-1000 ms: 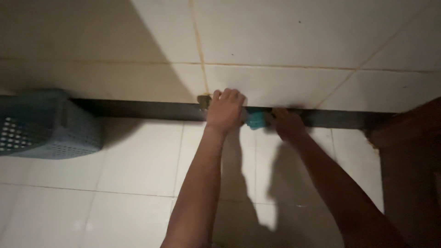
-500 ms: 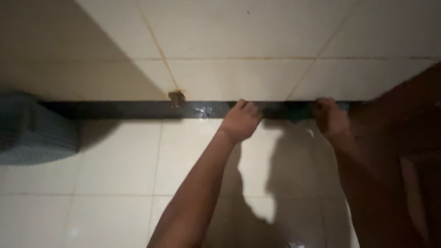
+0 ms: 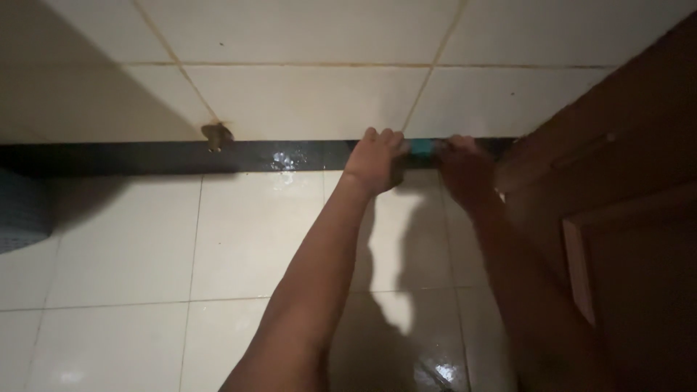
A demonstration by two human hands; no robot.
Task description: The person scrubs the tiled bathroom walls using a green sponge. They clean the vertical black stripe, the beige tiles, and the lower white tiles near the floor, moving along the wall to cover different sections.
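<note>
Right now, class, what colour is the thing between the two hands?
Teal, a small object between the left hand and right hand; head view.

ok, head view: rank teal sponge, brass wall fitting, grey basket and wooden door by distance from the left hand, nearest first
1. Teal sponge: just right of the left hand, by its fingers.
2. Wooden door: right, past the right hand.
3. Brass wall fitting: left, along the dark strip; close to the door's rank, hard to call.
4. Grey basket: far left edge.

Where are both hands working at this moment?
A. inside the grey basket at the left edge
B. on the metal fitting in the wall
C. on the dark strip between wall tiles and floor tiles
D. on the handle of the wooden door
C: the left hand and the right hand press on the dark strip, with a small teal thing between them.
</note>
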